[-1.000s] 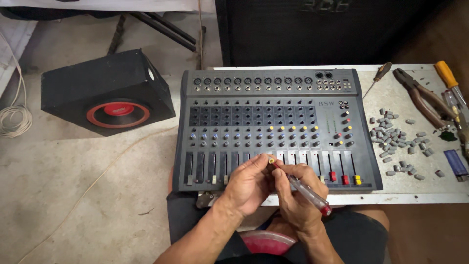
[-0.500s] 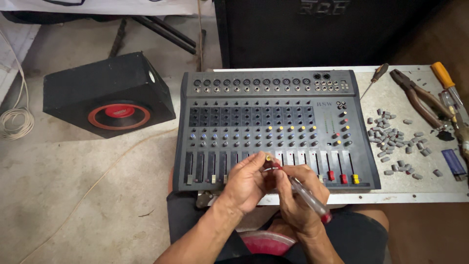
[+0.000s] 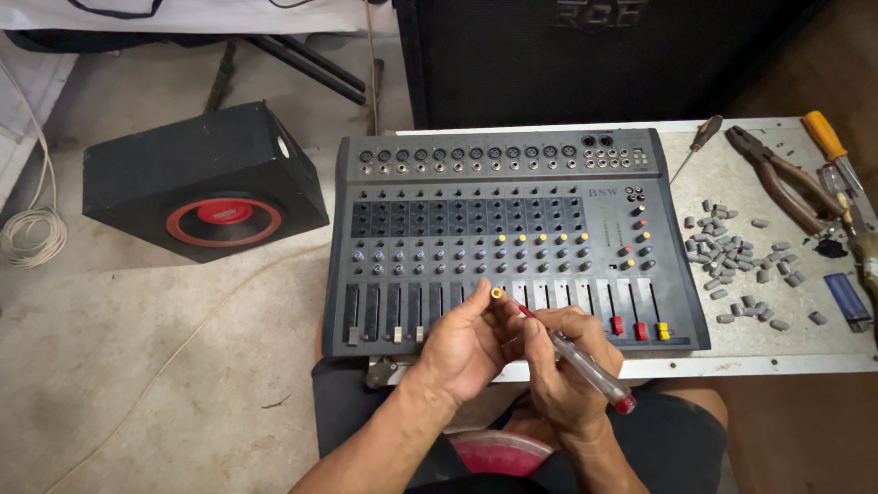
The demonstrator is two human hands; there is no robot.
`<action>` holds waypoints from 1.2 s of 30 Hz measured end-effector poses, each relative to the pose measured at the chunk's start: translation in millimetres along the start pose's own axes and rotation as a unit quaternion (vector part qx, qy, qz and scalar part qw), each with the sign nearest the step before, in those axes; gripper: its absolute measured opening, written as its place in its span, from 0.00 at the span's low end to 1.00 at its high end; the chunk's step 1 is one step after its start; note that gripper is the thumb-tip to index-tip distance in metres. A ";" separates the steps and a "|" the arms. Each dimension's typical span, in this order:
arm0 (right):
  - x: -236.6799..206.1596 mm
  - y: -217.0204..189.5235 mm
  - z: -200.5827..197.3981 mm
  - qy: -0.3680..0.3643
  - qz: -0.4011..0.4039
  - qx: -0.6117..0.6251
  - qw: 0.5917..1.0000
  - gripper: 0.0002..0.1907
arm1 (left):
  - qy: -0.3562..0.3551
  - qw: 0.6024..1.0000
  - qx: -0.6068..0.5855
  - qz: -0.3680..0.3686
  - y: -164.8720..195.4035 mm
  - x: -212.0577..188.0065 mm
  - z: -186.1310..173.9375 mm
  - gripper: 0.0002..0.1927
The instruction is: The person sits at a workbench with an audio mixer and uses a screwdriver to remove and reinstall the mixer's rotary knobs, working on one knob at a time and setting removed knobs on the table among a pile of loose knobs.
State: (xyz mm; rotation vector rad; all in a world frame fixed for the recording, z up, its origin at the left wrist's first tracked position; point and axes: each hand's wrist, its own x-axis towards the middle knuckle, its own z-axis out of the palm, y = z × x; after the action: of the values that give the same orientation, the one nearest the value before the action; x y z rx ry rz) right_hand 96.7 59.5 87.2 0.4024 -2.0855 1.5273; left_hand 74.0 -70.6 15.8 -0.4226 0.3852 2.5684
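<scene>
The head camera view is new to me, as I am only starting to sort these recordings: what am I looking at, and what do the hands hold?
The picture comes from a camera worn on a person's head, looking down at their own two bare hands. The left hand pinches a small yellow cap at its fingertips. The right hand grips a clear-handled screwdriver with a red end, its tip pointing at the cap. Under the hands lies a grey sound mixer with rows of knobs and sliders, on a metal table. To its right lie a pile of grey caps, pliers, more screwdrivers and a blue lighter. On the floor to the left sits a black speaker box.
</scene>
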 end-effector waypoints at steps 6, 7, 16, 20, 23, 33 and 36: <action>0.8 0.8 -1.4 -0.001 0.000 0.002 1.000 0.06 | 0.017 1.000 -0.014 -0.013 -3.7 0.5 2.3 0.21; 0.8 1.0 -1.7 -0.004 0.004 0.003 1.000 0.06 | 0.023 1.000 -0.014 -0.014 -3.9 0.3 2.8 0.21; -0.8 2.6 -2.8 -0.008 0.011 0.006 1.000 0.06 | 0.017 1.000 0.002 -0.015 -4.2 0.2 0.7 0.21; -1.9 4.4 2.3 -0.008 -0.006 0.002 1.000 0.05 | 0.000 0.999 0.035 0.004 0.0 -1.3 -4.4 0.22; -2.0 4.9 2.7 -0.010 -0.017 -0.001 1.000 0.06 | -0.002 0.999 0.045 0.026 0.8 -2.0 -4.2 0.20; -1.0 6.6 1.9 -0.014 -0.015 -0.025 0.999 0.06 | -0.019 0.995 0.074 0.070 3.1 -5.8 3.1 0.17; -2.5 7.5 2.2 -0.012 -0.002 -0.024 1.000 0.06 | -0.034 0.992 0.095 0.080 3.2 -7.5 4.9 0.16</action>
State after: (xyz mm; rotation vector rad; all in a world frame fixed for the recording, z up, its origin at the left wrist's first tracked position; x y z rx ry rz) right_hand 94.3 59.6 79.3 0.4092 -2.1345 1.4741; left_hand 77.4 -74.9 23.7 -0.2438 0.6573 2.6589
